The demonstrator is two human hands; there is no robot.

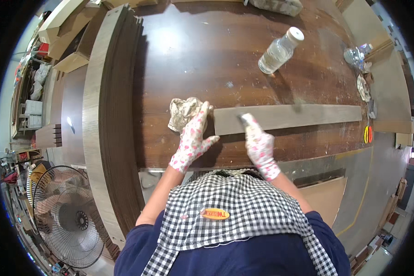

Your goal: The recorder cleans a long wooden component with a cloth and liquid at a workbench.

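A long grey wood-grain strip [290, 117] lies crosswise on the brown table. My left hand [192, 143], in a white glove with pink spots, is at the strip's left end. Its fingers are stretched out and its thumb stands apart, pointing toward the strip. A crumpled pale rag [184, 112] lies against those fingers. In a matching glove, my right hand [260, 143] is closed over the strip's near edge. From its fingertips a small dark tool [241, 119] pokes out onto the strip's face; its exact kind is hidden by the fingers.
A clear bottle with a white cap [278, 51] stands beyond the strip. Tall stacked grey panels [117, 115] line the left side. At the right edge are scissors with orange and yellow handles [368, 133], another bottle [354, 56] and a rag [363, 87]. A fan [69, 216] stands lower left.
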